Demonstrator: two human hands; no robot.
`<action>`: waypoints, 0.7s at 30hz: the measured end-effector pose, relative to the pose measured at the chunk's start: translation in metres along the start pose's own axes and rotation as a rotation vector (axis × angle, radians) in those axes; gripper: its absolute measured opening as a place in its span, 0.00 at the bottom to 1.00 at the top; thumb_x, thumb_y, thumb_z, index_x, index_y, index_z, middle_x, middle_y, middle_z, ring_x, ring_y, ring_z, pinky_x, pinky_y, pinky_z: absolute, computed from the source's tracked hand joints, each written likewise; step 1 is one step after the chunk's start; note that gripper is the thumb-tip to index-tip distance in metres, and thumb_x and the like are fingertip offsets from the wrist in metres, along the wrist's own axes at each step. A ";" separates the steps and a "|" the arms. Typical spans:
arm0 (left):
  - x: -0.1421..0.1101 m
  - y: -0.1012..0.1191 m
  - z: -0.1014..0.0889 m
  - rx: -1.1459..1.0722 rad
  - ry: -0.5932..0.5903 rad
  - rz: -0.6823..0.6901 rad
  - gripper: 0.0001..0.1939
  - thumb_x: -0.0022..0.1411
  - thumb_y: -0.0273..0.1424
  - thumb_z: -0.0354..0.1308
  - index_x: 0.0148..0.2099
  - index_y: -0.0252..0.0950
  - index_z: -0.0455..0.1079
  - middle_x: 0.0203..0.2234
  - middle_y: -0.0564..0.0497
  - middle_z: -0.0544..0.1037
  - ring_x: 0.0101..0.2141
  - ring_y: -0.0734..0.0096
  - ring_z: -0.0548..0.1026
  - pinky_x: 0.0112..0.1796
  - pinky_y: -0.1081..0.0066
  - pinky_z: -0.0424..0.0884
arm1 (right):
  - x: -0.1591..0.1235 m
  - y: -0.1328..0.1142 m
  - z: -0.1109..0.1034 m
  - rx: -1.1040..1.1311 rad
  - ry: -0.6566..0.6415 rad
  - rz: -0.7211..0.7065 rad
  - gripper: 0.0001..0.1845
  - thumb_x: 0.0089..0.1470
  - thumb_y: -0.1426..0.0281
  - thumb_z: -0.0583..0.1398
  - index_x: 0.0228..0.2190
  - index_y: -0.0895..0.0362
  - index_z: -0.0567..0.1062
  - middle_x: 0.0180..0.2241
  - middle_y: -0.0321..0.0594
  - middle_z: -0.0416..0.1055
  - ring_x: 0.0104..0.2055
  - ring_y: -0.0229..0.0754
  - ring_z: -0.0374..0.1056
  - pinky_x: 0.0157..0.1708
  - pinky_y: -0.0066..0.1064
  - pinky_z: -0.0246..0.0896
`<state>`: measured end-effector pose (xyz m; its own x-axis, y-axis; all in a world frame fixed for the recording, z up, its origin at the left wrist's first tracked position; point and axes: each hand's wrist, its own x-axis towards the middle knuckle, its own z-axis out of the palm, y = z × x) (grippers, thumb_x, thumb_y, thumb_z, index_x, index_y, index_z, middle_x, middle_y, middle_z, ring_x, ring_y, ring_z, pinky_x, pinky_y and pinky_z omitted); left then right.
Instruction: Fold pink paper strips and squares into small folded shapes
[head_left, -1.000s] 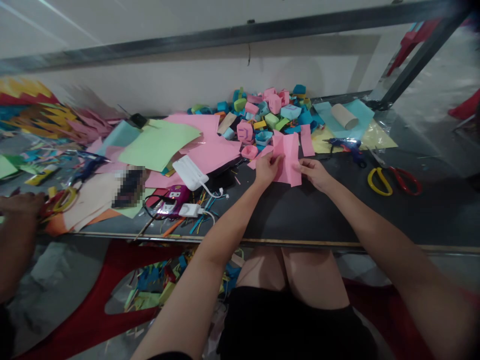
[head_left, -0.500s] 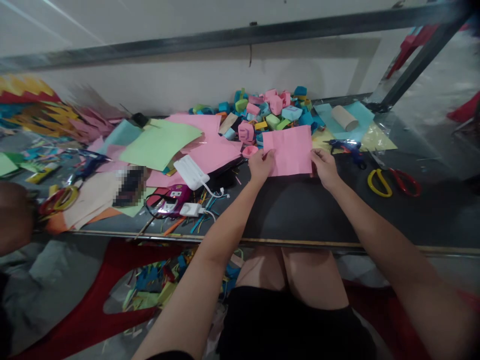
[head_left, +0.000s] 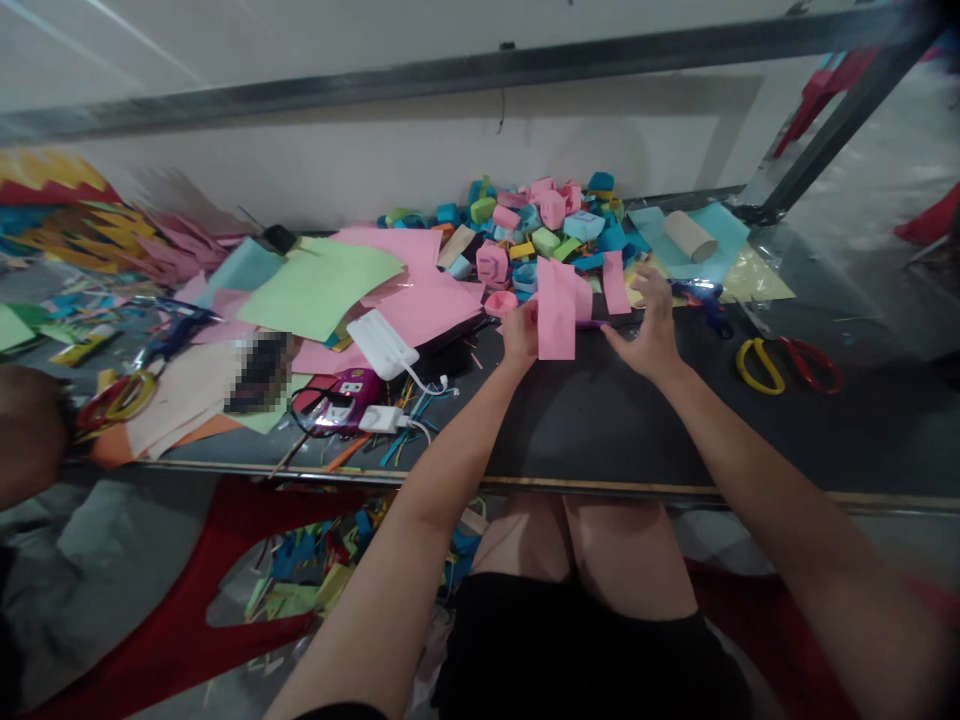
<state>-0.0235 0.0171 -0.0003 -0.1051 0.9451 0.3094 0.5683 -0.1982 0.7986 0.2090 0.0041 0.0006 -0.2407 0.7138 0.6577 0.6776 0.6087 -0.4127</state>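
Observation:
My left hand [head_left: 521,335] grips the left edge of a pink paper piece [head_left: 556,312], its flat front panel facing me and a curled part behind it. Some of its fingers are hidden by the paper. To the right, my right hand [head_left: 651,325] is open, thumb and fingers spread, with nothing plainly held. Between the hands a narrow pink strip [head_left: 616,284] stands out; whether it joins the held paper I cannot tell. A thin purple stick-like thing [head_left: 592,323] shows near the right thumb. Behind is a heap of small folded paper boxes [head_left: 551,210].
Scissors [head_left: 759,366] and a blue glue gun [head_left: 701,292] lie at the right, near a cardboard tube [head_left: 690,237]. Pink and green sheets [head_left: 322,285], a white power bank [head_left: 382,343] and a purple power strip [head_left: 352,400] are on the left. Another person's arm [head_left: 30,435] is at far left.
The pink sheet was spread flat between both hands; now it is folded or bent, held by the left hand. My right hand has let go and opened.

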 end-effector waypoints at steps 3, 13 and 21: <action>-0.004 0.005 0.000 0.201 -0.077 -0.002 0.11 0.69 0.27 0.56 0.33 0.36 0.73 0.27 0.49 0.77 0.34 0.65 0.76 0.37 0.68 0.68 | -0.001 -0.011 -0.003 -0.096 -0.092 -0.134 0.45 0.57 0.62 0.64 0.71 0.43 0.54 0.71 0.47 0.57 0.72 0.68 0.53 0.67 0.70 0.49; -0.010 0.012 -0.007 0.742 -0.368 0.141 0.18 0.63 0.33 0.66 0.55 0.36 0.74 0.43 0.40 0.83 0.46 0.52 0.82 0.43 0.66 0.75 | -0.002 -0.033 0.001 -0.092 -0.335 -0.239 0.26 0.60 0.73 0.57 0.58 0.45 0.76 0.58 0.38 0.76 0.65 0.56 0.64 0.62 0.57 0.58; -0.007 0.003 -0.002 0.685 -0.348 0.168 0.22 0.63 0.31 0.65 0.59 0.36 0.72 0.48 0.41 0.82 0.51 0.54 0.81 0.46 0.65 0.77 | -0.002 -0.026 0.006 0.010 -0.329 -0.202 0.33 0.57 0.71 0.60 0.64 0.47 0.70 0.63 0.43 0.72 0.64 0.57 0.66 0.63 0.58 0.61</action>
<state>-0.0227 0.0091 0.0006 0.2247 0.9660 0.1278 0.9423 -0.2488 0.2240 0.1875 -0.0112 0.0069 -0.5798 0.6515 0.4894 0.5876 0.7504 -0.3027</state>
